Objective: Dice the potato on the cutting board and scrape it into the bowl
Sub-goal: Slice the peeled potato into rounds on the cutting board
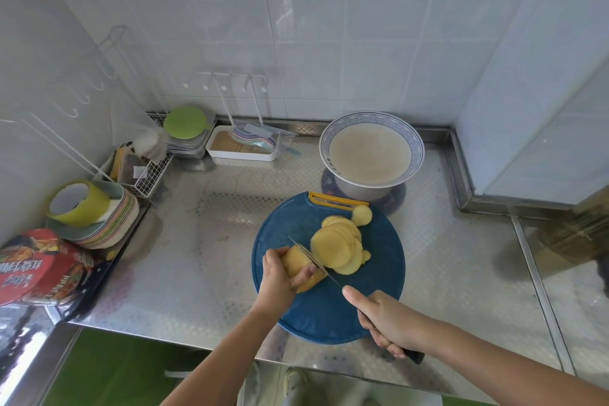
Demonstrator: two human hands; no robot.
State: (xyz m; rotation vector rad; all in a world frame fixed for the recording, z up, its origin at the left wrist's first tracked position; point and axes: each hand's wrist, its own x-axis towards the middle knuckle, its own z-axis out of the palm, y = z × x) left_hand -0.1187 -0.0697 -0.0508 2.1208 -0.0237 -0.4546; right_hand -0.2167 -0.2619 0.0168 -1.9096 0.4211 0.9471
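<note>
The cutting board's (296, 224) near rim, beside the right hand (385, 320), almost meets the counter's (214, 241) front edge, and bare counter opens left of the left hand (276, 277). The left hand grips the potato (296, 260), whose long axis points toward the slices (333, 247) beyond. The right hand clasps the knife (313, 259).

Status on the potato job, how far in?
Done: many round slices lie fanned on the cutting board. In hand: the left hand holds the uncut potato end while the right hand grips the knife, blade against that end. Left: no dice are cut yet, and nothing has been scraped into the bowl, which shows only cloudy liquid.
</note>
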